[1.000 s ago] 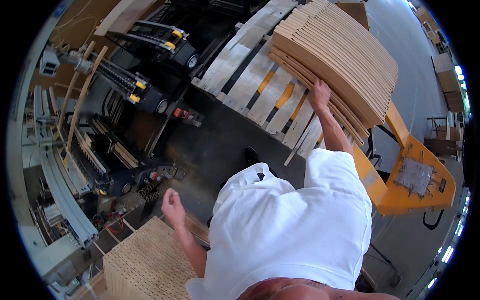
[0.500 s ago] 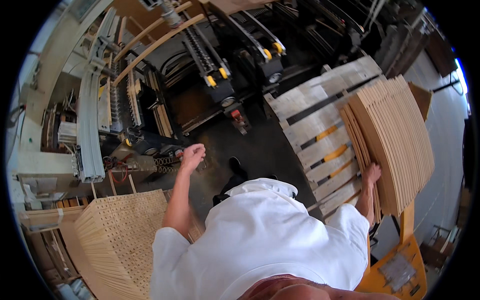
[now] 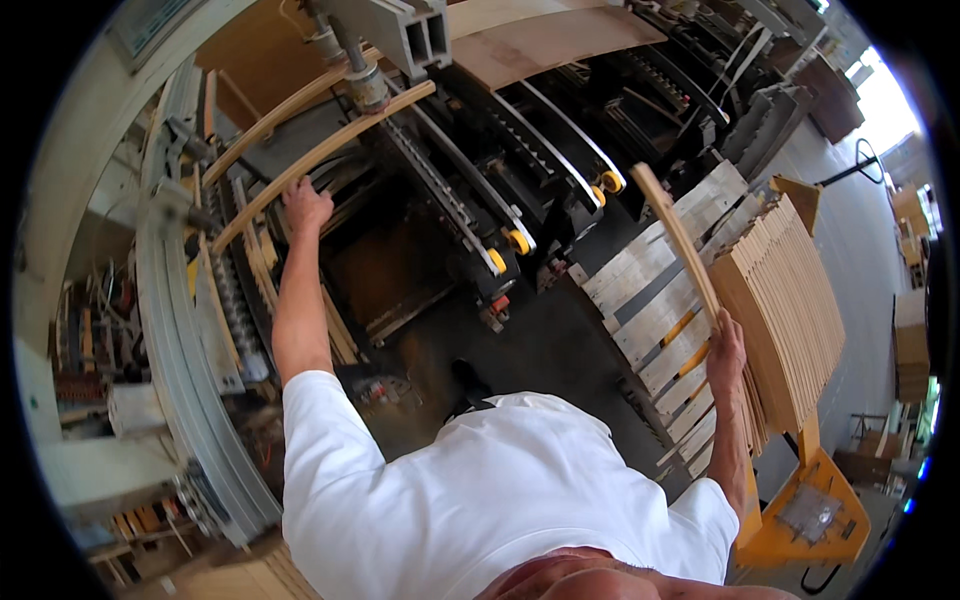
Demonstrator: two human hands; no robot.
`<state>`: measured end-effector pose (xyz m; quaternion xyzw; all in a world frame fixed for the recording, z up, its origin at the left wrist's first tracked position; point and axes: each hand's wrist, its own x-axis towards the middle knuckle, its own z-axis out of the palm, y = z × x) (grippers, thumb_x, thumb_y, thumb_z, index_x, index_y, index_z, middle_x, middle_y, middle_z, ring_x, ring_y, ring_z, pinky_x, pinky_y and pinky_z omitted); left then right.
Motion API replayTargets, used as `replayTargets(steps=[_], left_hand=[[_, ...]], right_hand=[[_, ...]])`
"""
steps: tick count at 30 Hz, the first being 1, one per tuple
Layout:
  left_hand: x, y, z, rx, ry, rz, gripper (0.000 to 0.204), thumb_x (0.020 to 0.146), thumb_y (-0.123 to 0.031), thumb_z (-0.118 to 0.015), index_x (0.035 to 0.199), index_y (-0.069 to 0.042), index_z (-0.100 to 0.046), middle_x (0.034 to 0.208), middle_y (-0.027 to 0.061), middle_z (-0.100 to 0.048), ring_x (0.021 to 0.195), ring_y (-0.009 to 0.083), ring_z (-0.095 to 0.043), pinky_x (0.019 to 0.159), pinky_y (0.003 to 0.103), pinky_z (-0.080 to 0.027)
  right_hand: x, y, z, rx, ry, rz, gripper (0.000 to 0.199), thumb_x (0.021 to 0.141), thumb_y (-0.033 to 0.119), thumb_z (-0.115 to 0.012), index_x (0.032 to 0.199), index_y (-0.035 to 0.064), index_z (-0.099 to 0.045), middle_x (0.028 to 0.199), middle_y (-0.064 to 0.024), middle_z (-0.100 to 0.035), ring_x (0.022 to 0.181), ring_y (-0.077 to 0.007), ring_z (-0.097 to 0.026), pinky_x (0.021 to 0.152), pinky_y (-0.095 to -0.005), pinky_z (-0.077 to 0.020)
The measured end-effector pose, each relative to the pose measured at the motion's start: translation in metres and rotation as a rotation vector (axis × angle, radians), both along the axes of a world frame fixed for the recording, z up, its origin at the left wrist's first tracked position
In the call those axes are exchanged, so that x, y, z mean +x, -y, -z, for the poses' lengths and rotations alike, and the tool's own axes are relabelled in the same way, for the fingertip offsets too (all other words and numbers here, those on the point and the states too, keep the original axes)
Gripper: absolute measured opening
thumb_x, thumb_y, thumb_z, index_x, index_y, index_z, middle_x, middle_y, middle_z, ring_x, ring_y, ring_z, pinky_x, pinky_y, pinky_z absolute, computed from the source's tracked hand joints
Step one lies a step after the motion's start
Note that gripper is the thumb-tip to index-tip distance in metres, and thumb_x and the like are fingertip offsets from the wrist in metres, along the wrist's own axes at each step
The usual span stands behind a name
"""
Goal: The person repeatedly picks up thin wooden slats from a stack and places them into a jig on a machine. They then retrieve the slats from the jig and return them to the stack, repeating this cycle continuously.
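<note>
My right hand [image 3: 727,350] is closed round the near end of a curved wooden slat [image 3: 680,240]. The slat points away from me over a wooden pallet [image 3: 640,265], beside a stack of similar curved slats [image 3: 785,310]. On the left, my left hand [image 3: 307,207] is stretched out to the near edge of another curved wooden slat [image 3: 350,128], which lies across the machine. Its fingers are loosely bent and apart at that edge; whether they touch the wood is hard to see. A second slat [image 3: 265,122] lies just behind it.
Metal machine rails with yellow rollers [image 3: 517,241] stand ahead of me. A metal cylinder [image 3: 368,88] sits above the slat on the machine. Grey metal profiles [image 3: 180,330] run along the left. A yellow cart [image 3: 815,510] stands at the near right.
My right hand has lifted a slat from beside the stack, and it now sticks out over the pallet. My left hand has moved forward and left, up to the slat on the machine.
</note>
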<state>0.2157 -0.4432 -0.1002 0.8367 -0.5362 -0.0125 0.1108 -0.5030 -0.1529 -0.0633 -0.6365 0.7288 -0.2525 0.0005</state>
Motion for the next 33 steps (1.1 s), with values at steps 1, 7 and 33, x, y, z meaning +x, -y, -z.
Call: replayTargets(steps=[1, 7, 33], left_hand=[[0.013, 0.02, -0.001, 0.028, 0.029, -0.036, 0.065, 0.09, -0.032, -0.063, 0.146, -0.01, -0.038, 0.157, 0.0115, -0.025, 0.144, 0.0364, -0.02, 0.113, 0.05, -0.029], [0.026, 0.063, 0.003, 0.018, 0.109, 0.082, 0.062, 0.09, -0.034, -0.064, 0.144, -0.016, -0.04, 0.146, 0.0133, -0.04, 0.137, 0.0345, -0.033, 0.111, 0.056, -0.026], [-0.195, -0.367, -0.028, -0.064, -0.678, -0.279, 0.035, 0.081, -0.016, -0.072, 0.114, -0.008, -0.064, 0.107, 0.0117, -0.063, 0.099, 0.035, -0.061, 0.082, 0.042, -0.049]], right_hand=[[0.031, 0.01, -0.015, -0.035, 0.044, -0.032, 0.033, 0.092, -0.001, -0.057, 0.124, 0.002, -0.059, 0.11, -0.0182, -0.061, 0.101, -0.0341, -0.061, 0.088, -0.0375, -0.049], [0.155, 0.082, -0.064, 0.038, 0.152, -0.236, 0.033, 0.09, 0.001, -0.059, 0.123, 0.0046, -0.061, 0.114, -0.0153, -0.061, 0.106, -0.0338, -0.059, 0.089, -0.0388, -0.0485], [0.661, 0.442, 0.071, -0.354, -0.314, -1.11, 0.022, 0.085, 0.022, -0.061, 0.106, 0.0179, -0.067, 0.096, -0.007, -0.068, 0.098, -0.03, -0.061, 0.083, -0.0446, -0.0451]])
